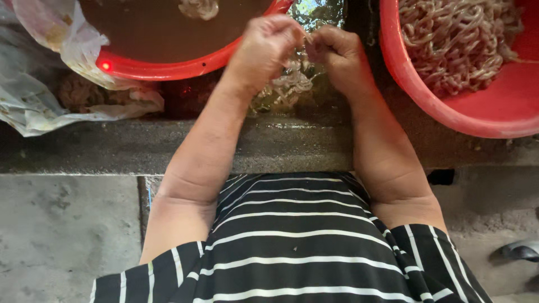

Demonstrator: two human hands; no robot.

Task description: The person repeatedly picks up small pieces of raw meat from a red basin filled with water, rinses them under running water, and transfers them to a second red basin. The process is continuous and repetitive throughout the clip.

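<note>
My left hand and my right hand meet over a wet dark counter, both pinching a pale, stringy length of intestine stretched between the fingertips. Below the hands a loose heap of the same pale strands lies on the wet surface. A red basin with murky brown liquid sits just left of my left hand. Another red basin at the right holds a big pile of coiled pale strands.
A crumpled clear plastic bag lies at the far left beside the basin. The counter's concrete front edge runs across the middle. Below are my striped black-and-white shirt, the grey floor and a dark sandal at the right.
</note>
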